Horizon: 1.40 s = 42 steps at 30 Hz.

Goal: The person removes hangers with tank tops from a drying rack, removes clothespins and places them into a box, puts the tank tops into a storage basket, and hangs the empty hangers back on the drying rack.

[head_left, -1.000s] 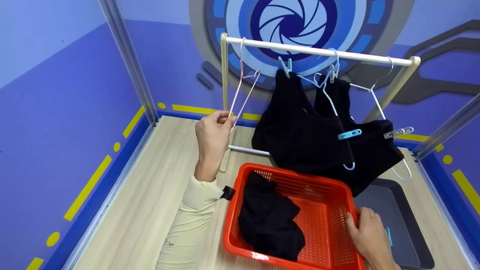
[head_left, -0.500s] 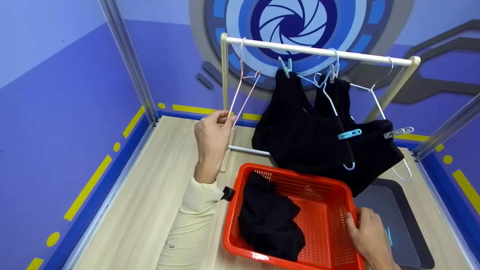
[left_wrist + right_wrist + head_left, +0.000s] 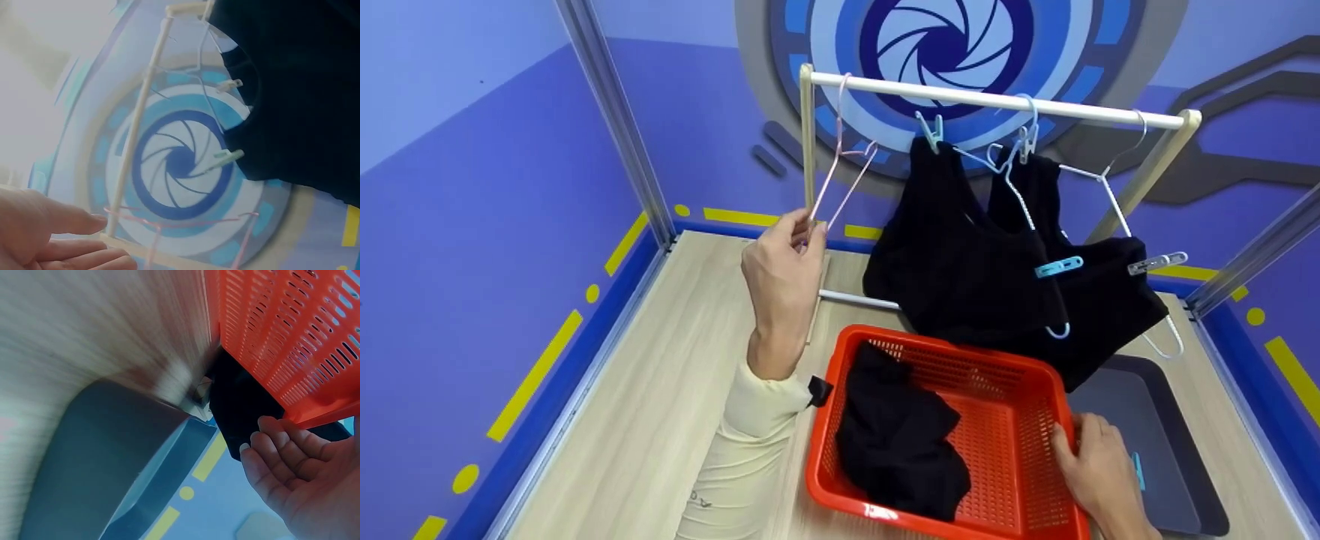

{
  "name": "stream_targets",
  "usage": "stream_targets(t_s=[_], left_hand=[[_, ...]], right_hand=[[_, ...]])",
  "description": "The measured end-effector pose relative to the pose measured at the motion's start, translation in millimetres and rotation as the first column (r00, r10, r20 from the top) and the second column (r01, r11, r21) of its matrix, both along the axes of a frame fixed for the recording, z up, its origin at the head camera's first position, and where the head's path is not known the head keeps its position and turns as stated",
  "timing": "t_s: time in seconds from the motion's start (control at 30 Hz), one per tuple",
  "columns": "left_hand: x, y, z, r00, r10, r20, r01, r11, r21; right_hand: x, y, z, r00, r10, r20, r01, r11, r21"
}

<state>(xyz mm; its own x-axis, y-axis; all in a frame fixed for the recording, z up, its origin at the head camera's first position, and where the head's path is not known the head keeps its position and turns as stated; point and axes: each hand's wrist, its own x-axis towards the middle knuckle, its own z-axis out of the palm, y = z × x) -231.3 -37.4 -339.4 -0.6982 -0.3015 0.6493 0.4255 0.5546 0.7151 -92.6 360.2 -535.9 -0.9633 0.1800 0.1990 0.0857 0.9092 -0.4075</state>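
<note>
In the head view my left hand (image 3: 784, 281) is at the pink hanger (image 3: 840, 180), which hangs from the rack's rail (image 3: 960, 96). Its thumb and forefinger stand apart, on either side of the hanger's lower wires. The left wrist view shows the thumb (image 3: 79, 219) parted from straight fingers. My right hand (image 3: 1102, 469) grips the right rim of a red basket (image 3: 952, 341), thumb inside, fingers outside under the lip. In the basket lies a crumpled black garment (image 3: 900, 442), on its left side. The basket hides the lower end of the hanging clothes.
Black sleeveless tops (image 3: 960, 255) hang from a blue hanger (image 3: 1011, 180) and a white hanger (image 3: 1114, 202). Clothespins, one of them bright blue (image 3: 1059, 267), fasten them. A dark grey tray (image 3: 1147, 405) stands right of the basket, with a blue clothespin (image 3: 1138, 471) in it.
My left hand has shifted slightly left and up, and its thumb and forefinger have moved apart from their pinch on the pink hanger. My right hand and the basket stay put.
</note>
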Motion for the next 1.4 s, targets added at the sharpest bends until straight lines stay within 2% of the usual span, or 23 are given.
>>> stream_targets(t_s=[0.13, 0.37, 0.5, 0.7, 0.87, 1.1, 1.23, 1.4], left_hand=[[7.1, 4, 5.9, 0.999, -0.041, -0.036, 0.042, 0.999, 0.034], [10.0, 15, 5.1, 0.996, -0.091, 0.006, 0.090, 0.993, 0.071], [10.3, 27, -2.0, 0.995, -0.096, 0.041, 0.094, 0.994, 0.052], [11.2, 48, -19.0, 0.983, -0.138, 0.122, 0.140, 0.990, -0.012], [14.5, 61, -30.4, 0.960, -0.200, 0.195, 0.202, 0.979, 0.005], [16.6, 77, -41.5, 0.927, -0.203, 0.316, 0.218, 0.976, -0.013], [16.9, 88, -48.2, 0.921, -0.203, 0.332, 0.224, 0.974, -0.026], [17.8, 106, -55.8, 0.921, -0.209, 0.328, 0.238, 0.970, -0.049]], right_hand=[[-0.2, 0, -1.1, 0.999, 0.002, -0.036, -0.002, 1.000, 0.007], [0.0, 0, -4.6, 0.990, 0.017, -0.138, -0.014, 1.000, 0.019], [0.1, 0, -4.2, 0.992, 0.013, -0.127, -0.010, 1.000, 0.023], [1.3, -2, -1.5, 0.999, -0.004, -0.039, 0.004, 1.000, -0.001], [1.9, -2, 0.4, 1.000, -0.009, -0.013, 0.009, 1.000, -0.012], [1.2, -2, -0.1, 0.999, -0.011, -0.046, 0.010, 1.000, -0.008], [0.7, -2, -1.2, 0.998, -0.018, -0.055, 0.017, 1.000, -0.015], [0.7, -2, -2.2, 0.999, -0.033, -0.024, 0.032, 0.999, -0.031]])
